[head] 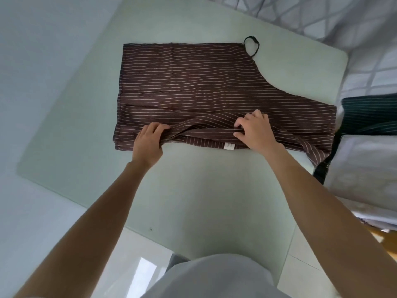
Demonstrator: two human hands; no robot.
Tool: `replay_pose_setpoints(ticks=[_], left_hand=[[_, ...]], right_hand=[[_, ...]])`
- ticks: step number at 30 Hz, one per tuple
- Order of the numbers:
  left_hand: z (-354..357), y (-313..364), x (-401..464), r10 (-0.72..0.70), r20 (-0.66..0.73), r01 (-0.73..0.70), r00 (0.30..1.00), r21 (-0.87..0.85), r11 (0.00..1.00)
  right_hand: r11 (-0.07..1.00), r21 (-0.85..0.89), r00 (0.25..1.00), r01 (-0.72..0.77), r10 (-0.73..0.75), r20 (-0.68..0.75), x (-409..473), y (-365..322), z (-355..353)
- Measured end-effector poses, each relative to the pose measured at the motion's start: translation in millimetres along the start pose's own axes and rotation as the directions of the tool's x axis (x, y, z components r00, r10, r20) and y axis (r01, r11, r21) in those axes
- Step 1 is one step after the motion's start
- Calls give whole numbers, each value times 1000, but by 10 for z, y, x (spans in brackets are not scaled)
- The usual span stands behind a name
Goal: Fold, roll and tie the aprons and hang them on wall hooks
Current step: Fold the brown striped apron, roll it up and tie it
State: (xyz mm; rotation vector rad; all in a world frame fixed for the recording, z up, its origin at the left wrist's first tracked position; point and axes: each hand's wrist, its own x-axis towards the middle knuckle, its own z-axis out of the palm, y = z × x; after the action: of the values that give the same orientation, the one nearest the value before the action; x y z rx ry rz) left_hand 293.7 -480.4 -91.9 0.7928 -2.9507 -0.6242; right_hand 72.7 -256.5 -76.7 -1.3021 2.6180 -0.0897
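Observation:
A brown apron with thin pale stripes (189, 78) lies flat and folded on a pale green table (193, 190). Its black neck loop (251, 45) sticks out at the far right corner. A white label (229, 146) shows on the near edge. My left hand (150, 140) grips a bunched fold of the apron's near edge. My right hand (254, 130) pinches the same raised fold further right, fingers curled into the cloth. The fold between both hands is lifted and twisted off the table.
A dark green striped apron (369, 112) lies on a white pile (365, 164) at the table's right edge. Grey patterned fabric (322, 16) fills the far right. Pale floor (43, 82) lies beyond the table's left edge.

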Motion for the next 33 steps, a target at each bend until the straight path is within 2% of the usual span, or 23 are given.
replay_pose_setpoints(ticks=[4,7,9,11,14,18,22,24,29,33], left_hand=[[-179,-89,-247,44,-117,-51,992,-66,997],[-338,-76,-508,156,-236,-175,959,-61,983],[-378,-55,-703,183,-282,-201,942,-35,979],[-399,2,-942,171,-274,-184,947,-25,983],[-354,84,-1237,142,-216,-152,966,-31,988],[-235,198,-1714,97,-171,-97,980,9,995],[-158,245,-2206,19,-151,-11,988,55,998],[-132,282,-2458,-14,-150,24,989,70,997],[-40,356,-2886,-122,-171,132,978,46,990],[41,428,-3068,-165,-165,174,972,43,984]], right_hand=[[984,178,990,-12,37,-139,-273,100,-102],[953,302,992,21,17,-124,-620,100,-226],[924,382,997,2,26,-67,-881,77,-286],[914,406,1000,-4,9,-12,-1195,23,-279],[895,446,999,-13,26,-22,-1579,-37,-165],[907,421,998,-10,39,-59,-2037,-95,26],[966,220,986,139,-115,-120,-2430,-156,112],[963,183,974,200,-174,-147,-2634,-172,113],[950,218,975,222,-212,-72,-3054,-282,170],[961,228,987,158,-149,-58,-3290,-363,286]])
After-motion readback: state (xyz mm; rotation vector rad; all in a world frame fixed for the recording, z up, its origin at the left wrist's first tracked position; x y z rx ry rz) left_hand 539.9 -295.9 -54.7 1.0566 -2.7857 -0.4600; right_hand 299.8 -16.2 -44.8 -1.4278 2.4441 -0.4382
